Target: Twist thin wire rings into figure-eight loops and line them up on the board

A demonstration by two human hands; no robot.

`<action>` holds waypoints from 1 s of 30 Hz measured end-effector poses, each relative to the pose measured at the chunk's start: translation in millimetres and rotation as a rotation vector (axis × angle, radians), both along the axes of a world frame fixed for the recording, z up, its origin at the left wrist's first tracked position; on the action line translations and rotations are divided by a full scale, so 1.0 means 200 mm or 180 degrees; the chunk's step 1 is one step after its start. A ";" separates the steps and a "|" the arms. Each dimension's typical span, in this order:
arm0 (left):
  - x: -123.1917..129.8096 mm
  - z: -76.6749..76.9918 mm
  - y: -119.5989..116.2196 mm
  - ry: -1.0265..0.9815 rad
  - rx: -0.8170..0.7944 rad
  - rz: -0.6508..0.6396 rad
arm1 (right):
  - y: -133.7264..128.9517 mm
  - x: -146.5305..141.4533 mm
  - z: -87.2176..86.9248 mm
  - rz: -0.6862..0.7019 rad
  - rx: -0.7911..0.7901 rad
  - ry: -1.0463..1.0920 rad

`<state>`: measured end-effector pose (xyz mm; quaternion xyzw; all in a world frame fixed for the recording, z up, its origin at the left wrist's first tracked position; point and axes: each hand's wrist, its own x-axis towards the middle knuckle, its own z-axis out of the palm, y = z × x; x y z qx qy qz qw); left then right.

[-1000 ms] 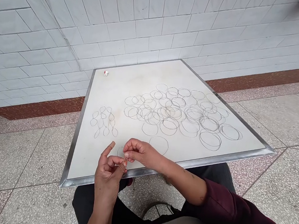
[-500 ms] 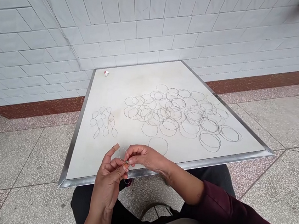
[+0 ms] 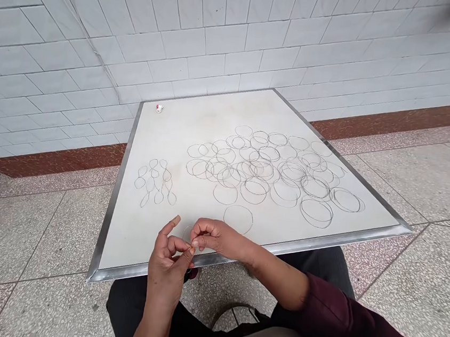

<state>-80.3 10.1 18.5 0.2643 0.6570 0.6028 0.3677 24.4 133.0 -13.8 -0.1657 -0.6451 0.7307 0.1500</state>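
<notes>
Over the near edge of the table, my left hand (image 3: 169,256) pinches a thin wire loop (image 3: 184,231) between thumb and index finger, its other fingers raised. My right hand (image 3: 215,238) meets it from the right, thumb and fingertips closed on the same wire. Part of the loop shows behind the fingertips; the pinched spot is hidden. Just beyond my right hand lies a single wire ring (image 3: 239,206). Farther off, many thin wire rings (image 3: 255,190) overlap on the table. To the left lie several small twisted figure-eight wire pieces (image 3: 159,198).
The white table (image 3: 199,107) has a metal rim (image 3: 117,272) and stands against a tiled wall (image 3: 224,61). A small red-and-white object (image 3: 159,109) sits at its far left corner. My legs and a round stool frame (image 3: 234,314) are below the near edge.
My left hand has turned and shifted slightly right, its fingertips closer to the right hand's. The wire loop now shows less clearly between them. Rings on the table stay put.
</notes>
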 end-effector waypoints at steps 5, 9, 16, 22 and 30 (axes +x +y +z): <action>0.00 -0.05 0.01 0.0562 -0.0214 0.0209 | -0.07 -0.03 -0.05 -0.0811 0.0159 -0.0194; -0.04 -0.08 0.02 -0.0331 0.0027 0.0160 | -0.08 -0.03 -0.04 -0.0642 -0.0545 -0.0022; -0.04 -0.08 0.03 -0.0789 0.0183 0.0126 | -0.07 -0.01 -0.02 -0.0461 -0.0802 0.0157; -0.05 -0.09 0.04 -0.0293 0.0188 0.0124 | -0.08 -0.01 -0.03 -0.0563 -0.0776 0.0221; -0.09 -0.10 0.12 -0.0083 0.0198 0.0083 | -0.01 -0.11 -0.03 -0.0954 -0.0673 -0.0033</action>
